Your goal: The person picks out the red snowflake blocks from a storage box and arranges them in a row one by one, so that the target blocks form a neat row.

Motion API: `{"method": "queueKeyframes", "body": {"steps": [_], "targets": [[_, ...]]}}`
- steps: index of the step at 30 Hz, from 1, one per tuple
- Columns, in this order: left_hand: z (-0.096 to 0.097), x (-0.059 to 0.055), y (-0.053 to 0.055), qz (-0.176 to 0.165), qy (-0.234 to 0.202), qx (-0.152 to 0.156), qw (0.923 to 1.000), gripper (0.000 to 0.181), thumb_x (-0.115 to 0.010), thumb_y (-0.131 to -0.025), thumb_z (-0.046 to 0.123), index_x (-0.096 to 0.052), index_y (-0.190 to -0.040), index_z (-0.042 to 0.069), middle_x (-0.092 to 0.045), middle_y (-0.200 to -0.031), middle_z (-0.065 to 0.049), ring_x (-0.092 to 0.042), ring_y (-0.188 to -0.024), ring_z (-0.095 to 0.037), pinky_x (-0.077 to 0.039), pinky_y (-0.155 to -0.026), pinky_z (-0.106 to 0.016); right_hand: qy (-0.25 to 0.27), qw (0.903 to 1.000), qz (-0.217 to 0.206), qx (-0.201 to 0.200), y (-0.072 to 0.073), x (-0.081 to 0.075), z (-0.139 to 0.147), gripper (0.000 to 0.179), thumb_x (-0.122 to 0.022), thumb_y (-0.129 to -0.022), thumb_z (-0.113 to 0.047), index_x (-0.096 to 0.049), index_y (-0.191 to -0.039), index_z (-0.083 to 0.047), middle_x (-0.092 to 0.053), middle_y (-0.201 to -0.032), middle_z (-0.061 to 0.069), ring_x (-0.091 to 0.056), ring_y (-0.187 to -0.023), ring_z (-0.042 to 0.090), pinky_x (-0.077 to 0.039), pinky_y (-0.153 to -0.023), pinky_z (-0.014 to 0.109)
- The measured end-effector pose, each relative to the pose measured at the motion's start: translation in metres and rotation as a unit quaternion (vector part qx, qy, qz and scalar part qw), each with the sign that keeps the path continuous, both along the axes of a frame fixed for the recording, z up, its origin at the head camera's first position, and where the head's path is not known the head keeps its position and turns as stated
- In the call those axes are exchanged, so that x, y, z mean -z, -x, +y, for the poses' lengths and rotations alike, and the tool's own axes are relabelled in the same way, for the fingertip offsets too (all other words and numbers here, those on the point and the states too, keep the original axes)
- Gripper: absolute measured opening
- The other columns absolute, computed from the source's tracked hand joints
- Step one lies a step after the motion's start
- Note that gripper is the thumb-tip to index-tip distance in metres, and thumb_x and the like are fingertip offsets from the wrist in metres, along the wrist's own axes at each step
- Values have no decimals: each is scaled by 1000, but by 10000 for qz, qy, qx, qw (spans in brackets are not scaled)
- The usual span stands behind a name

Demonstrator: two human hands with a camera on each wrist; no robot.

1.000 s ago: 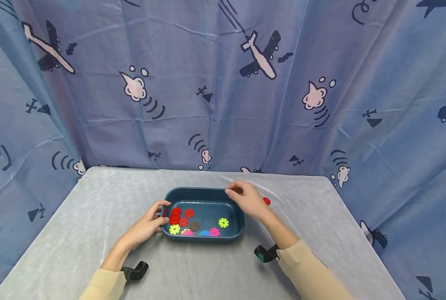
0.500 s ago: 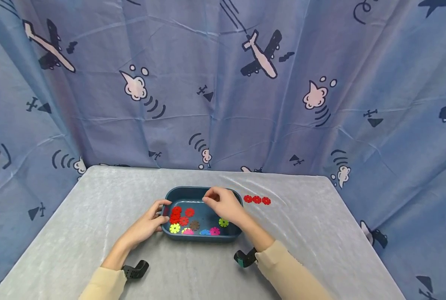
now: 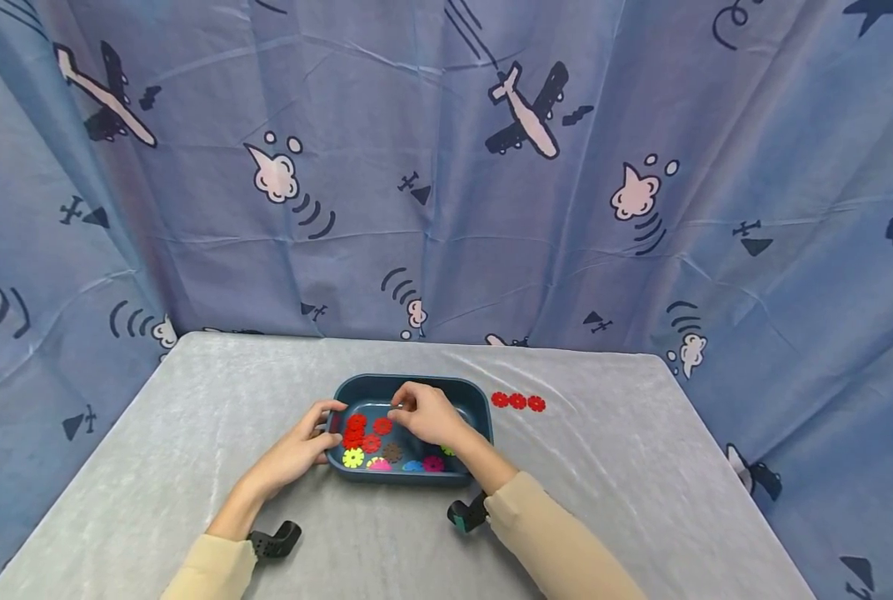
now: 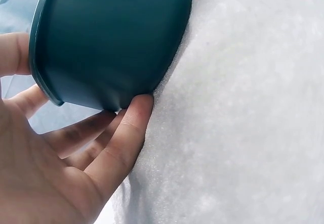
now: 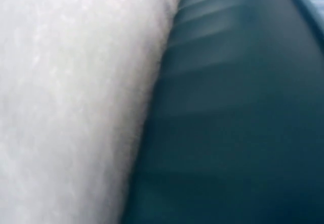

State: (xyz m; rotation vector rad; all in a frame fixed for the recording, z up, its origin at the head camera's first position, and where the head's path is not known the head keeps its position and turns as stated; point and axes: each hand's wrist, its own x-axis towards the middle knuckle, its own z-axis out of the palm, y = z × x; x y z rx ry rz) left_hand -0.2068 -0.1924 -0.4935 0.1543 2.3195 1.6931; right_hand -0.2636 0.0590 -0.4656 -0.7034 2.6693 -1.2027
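Observation:
A dark teal plastic tub (image 3: 416,478) stands on the table, holding several notched flower-shaped plastic discs. My left hand (image 3: 296,446) grips its left end, thumb and fingers over the rim and wall; the left wrist view shows fingers (image 4: 121,148) against the outer wall. Over the tub's middle is my right hand (image 3: 433,417), fingers bent and nothing visible between thumb and index finger. Just below those fingertips lies a red disc (image 3: 382,427). More red discs (image 3: 354,433) overlap at the left. In the right wrist view only the tub wall (image 5: 217,133) and cloth show, no hand.
Three red discs (image 3: 517,402) lie in a row on the table right of the tub. Yellow (image 3: 352,458), brown (image 3: 392,452) and pink (image 3: 433,464) discs lie near the tub's front wall. A blue printed curtain (image 3: 356,167) hangs behind the white table cloth (image 3: 604,467).
My right hand has moved left from above the tub's right rim to its middle, uncovering the row of red discs on the table. The left hand has stayed on the tub.

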Motion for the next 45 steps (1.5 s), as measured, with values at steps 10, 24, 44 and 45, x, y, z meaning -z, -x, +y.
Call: {"method": "queueKeyframes", "body": {"steps": [10, 24, 44, 45], "targets": [[2, -2, 0, 0, -26, 31, 10000, 47, -54, -103, 13, -41, -148, 17, -34, -153, -23, -55, -123, -32, -54, -88, -38, -564, 9983, -124, -103, 6, 10, -12, 12, -73, -95, -15, -68, -105, -8, -60, -81, -1, -54, -71, 14, -46, -66, 28], [1, 0, -2, 23, -108, 35, 9999, 47, -55, -103, 13, -41, -147, 17, -36, -152, -23, -57, -120, -30, -54, -88, -38, -1161, 9927, 26, -333, 10, 19, -16, 15, -77, -92, -17, -70, -105, -11, -54, -82, -1, -50, -75, 13, -44, -67, 27], [2, 0, -1, 16, -69, -56, 10000, 48, -56, -102, 13, -42, -148, 17, -35, -152, -23, -54, -124, -32, -55, -89, -40, -793, 9968, -81, -49, 8, 21, -14, 21, -80, -89, -13, -62, -100, -12, -55, -77, -2, -52, -68, 14, -45, -66, 29], [2, 0, -1, 20, -63, -61, 10000, 48, -56, -102, 13, -42, -148, 17, -36, -152, -23, -54, -124, -32, -55, -89, -40, -754, 9971, -74, -43, 8, 22, -14, 21, -79, -89, -11, -61, -100, -12, -55, -77, -3, -52, -67, 13, -46, -66, 29]]}}
